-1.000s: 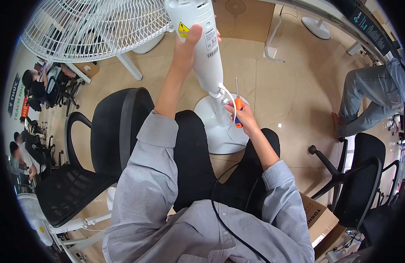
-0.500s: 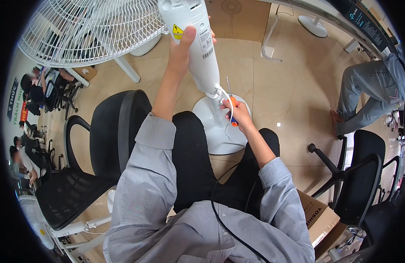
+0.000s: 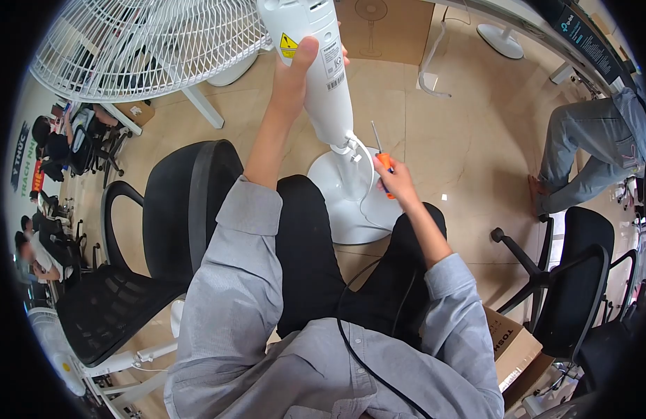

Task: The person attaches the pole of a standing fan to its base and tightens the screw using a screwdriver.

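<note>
My left hand (image 3: pixel 293 80) is wrapped round the white body of a standing fan (image 3: pixel 330 105), below its yellow warning label. The fan's wire grille (image 3: pixel 148 49) spreads out at the upper left. A white cord (image 3: pixel 369 159) leaves the lower end of the body, where a small knob (image 3: pixel 355 158) sits by the pole. The round white base (image 3: pixel 330 216) stands on the floor in front of my knees. In my right hand (image 3: pixel 400 183) is a screwdriver (image 3: pixel 384 160) with an orange and blue handle, its shaft pointing up, apart from the fan.
A black chair (image 3: pixel 173 216) is close on my left, another office chair (image 3: pixel 571 258) on the right. Cardboard boxes stand ahead (image 3: pixel 382 31) and at my lower right (image 3: pixel 511 346). A person in jeans (image 3: pixel 581 140) is at the right. A black cable (image 3: pixel 351 342) crosses my lap.
My right hand has drawn away from the knob under the fan body, to the right, with the screwdriver in it. The fan body and my left hand have shifted slightly right.
</note>
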The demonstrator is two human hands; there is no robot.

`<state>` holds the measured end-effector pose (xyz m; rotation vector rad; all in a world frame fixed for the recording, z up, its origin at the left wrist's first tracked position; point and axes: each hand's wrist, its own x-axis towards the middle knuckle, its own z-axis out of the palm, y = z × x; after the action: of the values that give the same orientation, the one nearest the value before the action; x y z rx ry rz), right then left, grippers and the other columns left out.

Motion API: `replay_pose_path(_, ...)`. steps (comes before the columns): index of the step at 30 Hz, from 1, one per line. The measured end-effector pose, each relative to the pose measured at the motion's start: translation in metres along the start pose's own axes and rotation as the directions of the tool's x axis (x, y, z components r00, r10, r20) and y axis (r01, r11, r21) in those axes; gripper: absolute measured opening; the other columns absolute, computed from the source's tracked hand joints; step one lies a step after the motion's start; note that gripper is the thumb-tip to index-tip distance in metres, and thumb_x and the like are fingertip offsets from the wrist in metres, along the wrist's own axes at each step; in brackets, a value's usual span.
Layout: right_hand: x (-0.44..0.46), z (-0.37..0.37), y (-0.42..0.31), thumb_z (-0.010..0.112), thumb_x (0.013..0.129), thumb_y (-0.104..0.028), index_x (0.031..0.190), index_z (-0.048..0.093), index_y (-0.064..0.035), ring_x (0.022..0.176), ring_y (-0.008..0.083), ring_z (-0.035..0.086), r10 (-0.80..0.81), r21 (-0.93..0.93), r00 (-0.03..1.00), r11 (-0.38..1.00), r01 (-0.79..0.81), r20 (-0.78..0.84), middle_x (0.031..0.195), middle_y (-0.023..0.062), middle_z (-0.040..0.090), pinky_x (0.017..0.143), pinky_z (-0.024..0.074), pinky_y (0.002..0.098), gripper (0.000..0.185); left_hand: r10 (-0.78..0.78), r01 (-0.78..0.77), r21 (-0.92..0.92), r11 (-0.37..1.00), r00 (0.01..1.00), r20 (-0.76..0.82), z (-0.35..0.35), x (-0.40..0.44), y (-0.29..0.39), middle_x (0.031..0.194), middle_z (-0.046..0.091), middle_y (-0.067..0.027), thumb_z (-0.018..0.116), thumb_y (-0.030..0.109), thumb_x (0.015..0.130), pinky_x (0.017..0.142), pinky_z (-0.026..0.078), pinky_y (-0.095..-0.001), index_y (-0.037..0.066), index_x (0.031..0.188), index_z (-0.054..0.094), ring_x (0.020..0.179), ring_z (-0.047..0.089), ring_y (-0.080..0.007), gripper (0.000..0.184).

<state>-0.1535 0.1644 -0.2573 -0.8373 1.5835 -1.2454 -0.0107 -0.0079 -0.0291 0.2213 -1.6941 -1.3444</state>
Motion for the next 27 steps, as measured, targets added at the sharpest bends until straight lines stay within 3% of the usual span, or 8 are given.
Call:
replay_pose_path(2, -0.003, -0.024, 0.000, 0.064, 0.099, -0.038, 0.108, 0.064, -0.0014, 0.056, 0.0083, 0.057, -0.025, -0.064, 0.994, 0.997, 0.033, 0.110, 0.072, -0.0002, 0.058, 0.052, 0.0470, 0.0250, 0.038, 0.001, -0.001, -0.005, 1.000, 1.000, 0.004, 0.000, -0.001, -0.001, 0.097, 0.068, -0.0118, 0.057, 0.075, 0.086, 0.075, 0.059, -0.0318, -0.005, 0.135, 0.050, 0.088, 0.072, -0.0201, 0.094)
replay_pose_path(3, -0.004, -0.034, 0.003, 0.062, 0.101, -0.033, 0.123, 0.062, -0.0021, 0.061, 0.0065, 0.055, -0.004, -0.054, 0.982, 0.998, 0.014, 0.191, 0.074, -0.0031, 0.056, 0.056, 0.0453, 0.0237, 0.038, -0.002, 0.002, -0.007, 1.000, 1.000, 0.007, 0.000, -0.002, -0.001, 0.097, 0.069, -0.0117, 0.057, 0.075, 0.086, 0.075, 0.060, -0.0318, -0.004, 0.135, 0.050, 0.088, 0.072, -0.0198, 0.093)
replay_pose_path(6, -0.019, -0.058, -0.009, 0.065, 0.101, -0.031, 0.129, 0.063, -0.0020, 0.063, 0.0051, 0.054, -0.107, -0.089, 0.947, 0.986, 0.139, 0.303, 0.074, -0.0050, 0.054, 0.056, 0.0447, 0.0223, 0.040, -0.009, 0.009, -0.011, 1.000, 1.000, 0.008, 0.000, -0.001, 0.000, 0.098, 0.069, -0.0118, 0.058, 0.074, 0.087, 0.077, 0.060, -0.0318, -0.004, 0.136, 0.050, 0.088, 0.072, -0.0192, 0.092)
replay_pose_path(9, -0.029, -0.065, -0.029, 0.067, 0.100, -0.030, 0.131, 0.065, -0.0028, 0.063, 0.0041, 0.052, -0.132, -0.200, 0.945, 0.960, 0.197, 0.300, 0.077, -0.0054, 0.054, 0.056, 0.0442, 0.0216, 0.041, -0.024, 0.024, -0.022, 0.999, 1.000, 0.007, 0.000, -0.001, 0.001, 0.098, 0.069, -0.0121, 0.058, 0.073, 0.087, 0.078, 0.061, -0.0319, -0.003, 0.136, 0.050, 0.088, 0.072, -0.0191, 0.091)
replay_pose_path(15, -0.038, -0.052, -0.043, 0.064, 0.101, -0.033, 0.127, 0.069, -0.0039, 0.062, 0.0041, 0.053, -0.034, -0.125, 0.960, 0.990, 0.071, 0.279, 0.079, -0.0049, 0.057, 0.055, 0.0435, 0.0215, 0.039, -0.027, 0.027, -0.010, 1.000, 1.000, 0.009, -0.002, -0.001, 0.001, 0.099, 0.069, -0.0127, 0.057, 0.072, 0.088, 0.078, 0.061, -0.0322, -0.004, 0.136, 0.050, 0.088, 0.072, -0.0197, 0.090)
replay_pose_path(21, -0.038, -0.046, -0.046, 0.064, 0.101, -0.035, 0.123, 0.071, -0.0035, 0.060, 0.0061, 0.054, -0.034, -0.123, 0.950, 0.989, 0.076, 0.312, 0.079, -0.0020, 0.059, 0.050, 0.0448, 0.0240, 0.040, -0.005, 0.006, -0.017, 1.000, 0.999, 0.032, -0.001, -0.001, -0.001, 0.098, 0.068, -0.0130, 0.054, 0.072, 0.091, 0.077, 0.060, -0.0333, -0.005, 0.136, 0.049, 0.089, 0.071, -0.0207, 0.089)
replay_pose_path(27, -0.041, -0.039, -0.059, 0.062, 0.101, -0.033, 0.109, 0.072, -0.0029, 0.058, 0.0045, 0.053, 0.009, -0.124, 0.957, 0.992, 0.028, 0.289, 0.075, -0.0040, 0.058, 0.050, 0.0421, 0.0222, 0.033, -0.003, 0.003, -0.017, 1.000, 0.999, 0.033, -0.003, -0.001, -0.002, 0.098, 0.068, -0.0127, 0.053, 0.071, 0.092, 0.077, 0.059, -0.0328, -0.004, 0.137, 0.048, 0.089, 0.071, -0.0205, 0.087)
